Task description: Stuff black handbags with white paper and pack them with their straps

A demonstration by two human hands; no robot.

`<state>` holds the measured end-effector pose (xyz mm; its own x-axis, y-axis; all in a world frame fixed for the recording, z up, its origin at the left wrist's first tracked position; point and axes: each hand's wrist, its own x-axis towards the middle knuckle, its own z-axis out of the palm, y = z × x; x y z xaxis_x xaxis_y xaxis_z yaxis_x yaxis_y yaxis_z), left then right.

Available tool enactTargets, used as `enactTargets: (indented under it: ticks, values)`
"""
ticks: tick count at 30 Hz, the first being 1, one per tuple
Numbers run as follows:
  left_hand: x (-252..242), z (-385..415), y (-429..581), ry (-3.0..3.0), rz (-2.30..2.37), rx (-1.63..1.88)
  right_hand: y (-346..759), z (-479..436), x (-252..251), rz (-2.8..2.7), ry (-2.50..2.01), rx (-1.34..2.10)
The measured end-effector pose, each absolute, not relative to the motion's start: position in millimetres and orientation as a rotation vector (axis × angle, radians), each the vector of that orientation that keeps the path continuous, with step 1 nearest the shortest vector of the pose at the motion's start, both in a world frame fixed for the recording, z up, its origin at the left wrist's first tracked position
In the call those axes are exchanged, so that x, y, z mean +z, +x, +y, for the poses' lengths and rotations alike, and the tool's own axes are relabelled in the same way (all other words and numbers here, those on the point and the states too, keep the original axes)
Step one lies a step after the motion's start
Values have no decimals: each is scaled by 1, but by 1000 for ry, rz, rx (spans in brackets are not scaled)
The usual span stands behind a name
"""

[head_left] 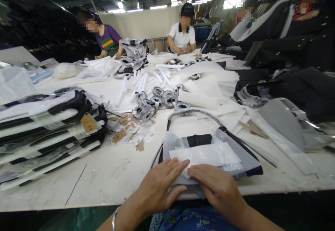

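Observation:
A black handbag [253, 170] lies in front of me, partly covered by thin translucent wrapping. Its curved handle [195, 112] is wrapped in clear film and arches away from me. Across the bag's front rests a folded white sheet [206, 156]. My left hand [162, 182] lies on the near side of the wrapping, fingers extended and thumb apart. My right hand [217, 182] presses there from the other side, its fingers stretched out and nearly meeting the left fingertips. What is under both palms is hidden.
Stacked wrapped black bags [52, 129] stand at the left, one with a brown tag [88, 123]. Coiled straps in film [169, 98], white rolls [141, 82], paper sheets [209, 84] and loose tags [125, 129] cover the table beyond. Co-workers [182, 35] are across the table.

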<state>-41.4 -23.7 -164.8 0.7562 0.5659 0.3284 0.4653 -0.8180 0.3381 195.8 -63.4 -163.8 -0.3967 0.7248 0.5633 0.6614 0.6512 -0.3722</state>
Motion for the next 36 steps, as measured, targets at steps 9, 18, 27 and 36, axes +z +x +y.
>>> enactTargets:
  ticks: [9, 18, 27, 36]
  values:
    - [-206, -37, -36, 2857, 887, 952, 190, -66, -163, -2248, -951, -75]
    - [-211, -41, -28, 2856, 768, 1195, 202, -51, -144, -2333, -1022, 403]
    - [-205, -38, -26, 2846, 861, 1131, 215, 48, -154, -2678, -1206, 257]
    - [-212, -28, -27, 2964, 722, 1194, 206, 60, -158, -2786, -1137, 489]
